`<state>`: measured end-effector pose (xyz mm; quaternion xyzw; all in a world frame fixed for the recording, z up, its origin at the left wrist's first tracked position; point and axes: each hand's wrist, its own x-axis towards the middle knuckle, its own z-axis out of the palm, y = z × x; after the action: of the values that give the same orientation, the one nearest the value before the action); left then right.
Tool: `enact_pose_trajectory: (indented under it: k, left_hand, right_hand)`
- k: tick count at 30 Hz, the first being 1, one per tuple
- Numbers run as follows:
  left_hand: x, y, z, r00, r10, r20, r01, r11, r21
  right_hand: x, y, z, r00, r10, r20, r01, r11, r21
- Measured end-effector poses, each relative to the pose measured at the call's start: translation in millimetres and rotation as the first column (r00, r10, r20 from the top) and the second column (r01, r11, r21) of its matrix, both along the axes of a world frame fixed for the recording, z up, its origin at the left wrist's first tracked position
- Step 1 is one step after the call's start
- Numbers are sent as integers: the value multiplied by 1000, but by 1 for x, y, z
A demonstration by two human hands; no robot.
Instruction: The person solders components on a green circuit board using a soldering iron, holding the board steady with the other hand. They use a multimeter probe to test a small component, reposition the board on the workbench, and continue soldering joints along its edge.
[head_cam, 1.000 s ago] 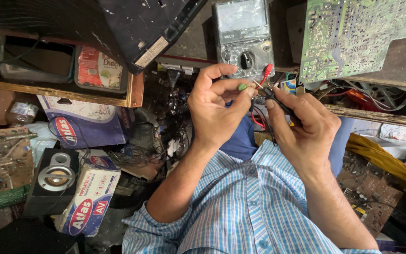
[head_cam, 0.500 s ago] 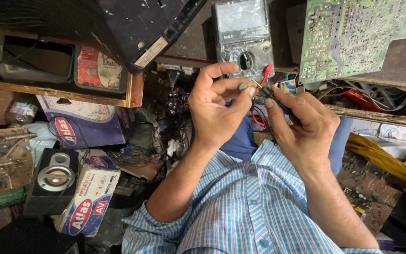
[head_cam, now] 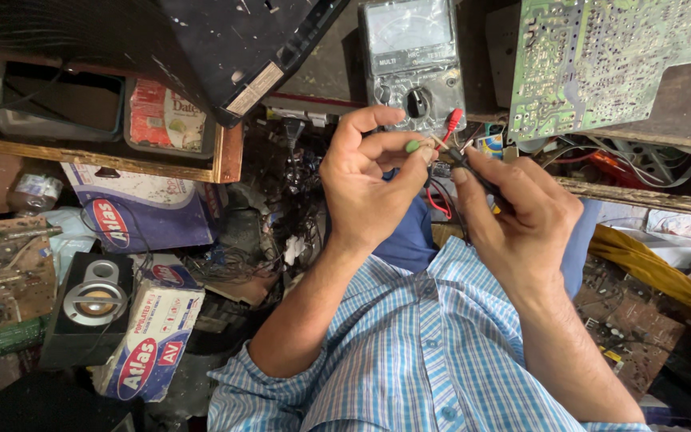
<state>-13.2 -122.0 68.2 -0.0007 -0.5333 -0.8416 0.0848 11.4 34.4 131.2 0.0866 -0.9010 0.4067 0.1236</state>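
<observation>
Hiding black probe (head_cam: 473,172): right hand (head_cam: 521,220).

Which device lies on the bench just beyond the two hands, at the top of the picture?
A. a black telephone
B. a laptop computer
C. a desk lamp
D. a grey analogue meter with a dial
D: a grey analogue meter with a scale window and a round dial lies just above the left hand and the right hand.

You've got 2 hands up, left hand (head_cam: 369,188) and right hand (head_cam: 521,212). Above them sits 1 grey analog meter (head_cam: 412,60), 1 green circuit board (head_cam: 601,56), and down left 1 small speaker (head_cam: 93,300) with 2 printed cartons (head_cam: 149,340).
</observation>
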Motion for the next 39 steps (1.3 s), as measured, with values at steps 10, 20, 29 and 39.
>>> enact_pose_trajectory:
  k: [10, 20, 29, 39]
  left_hand:
    - [4, 1, 2, 1000, 7, 2, -7, 999, -53]
    - [5, -1, 7, 1000, -3, -13, 3, 1000, -11]
    - [22, -4, 22, 991, -130, -31, 132, 989, 73]
    - [27, -32, 50, 985, 160, -67, -168, 976, -137]
  right_hand:
    - [-1, 0, -3, 999, -9, 34, 9, 1000, 1]
    - [0, 9, -13, 996, 15, 92, 0, 988, -156]
    - [18, 13, -40, 863, 370, 344, 51, 613, -788]
    - [27, -26, -113, 776, 592, 220, -590, 803, -79]
